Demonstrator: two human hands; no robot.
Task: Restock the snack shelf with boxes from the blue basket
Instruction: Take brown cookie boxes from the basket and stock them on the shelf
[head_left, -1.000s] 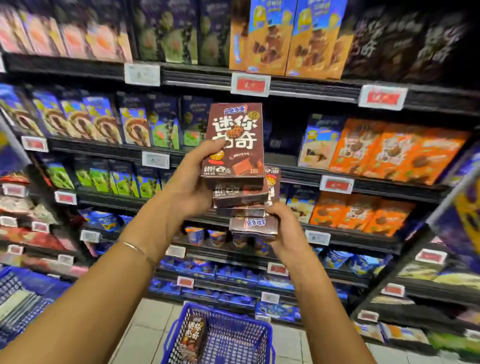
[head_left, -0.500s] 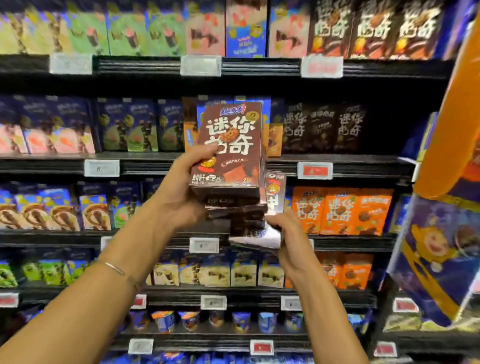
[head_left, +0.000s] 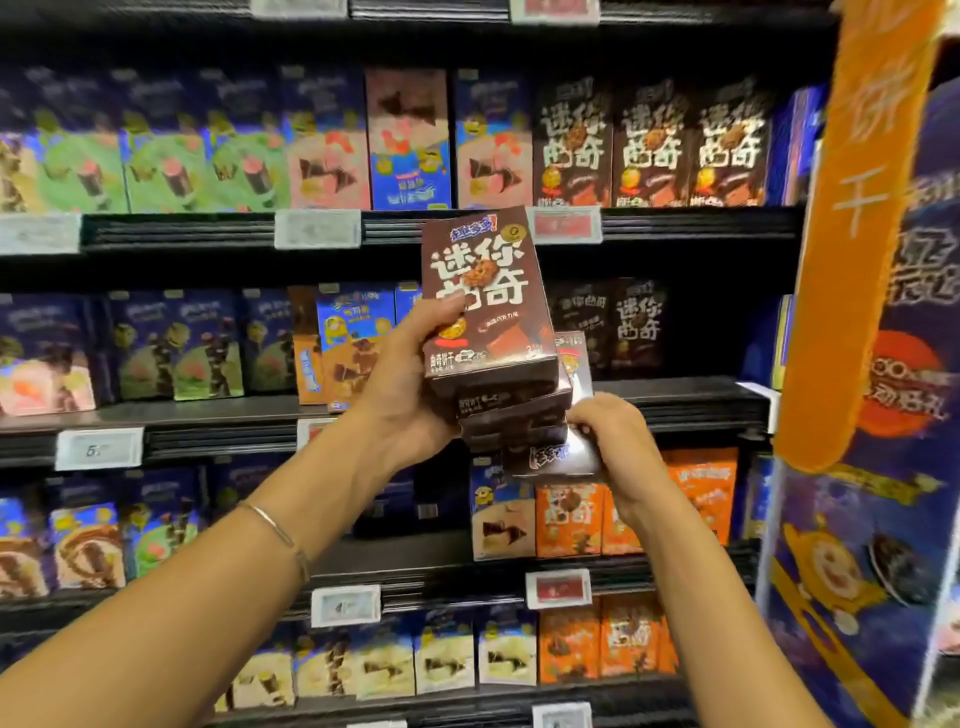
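Note:
A stack of several brown cookie boxes (head_left: 483, 306) with white lettering is held up in front of the snack shelf (head_left: 675, 387). My left hand (head_left: 410, 384) grips the stack from its left side, thumb across the front of the top box. My right hand (head_left: 615, 447) holds the lower boxes (head_left: 550, 457) from below and the right. Matching brown boxes (head_left: 634, 332) stand on the middle shelf just right of the stack, with a dark gap beside them. More of the same brown boxes (head_left: 649, 150) line the shelf above. The blue basket is out of view.
Rows of blue, green, pink and orange snack boxes fill the shelves, with price tags (head_left: 317, 228) on the rails. An orange and blue display stand (head_left: 872, 364) juts out at the right, close to my right arm.
The view has risen from the lower shelves and basket to the upper shelves. Both hands have lifted the stack and carried it right, toward the row of brown boxes.

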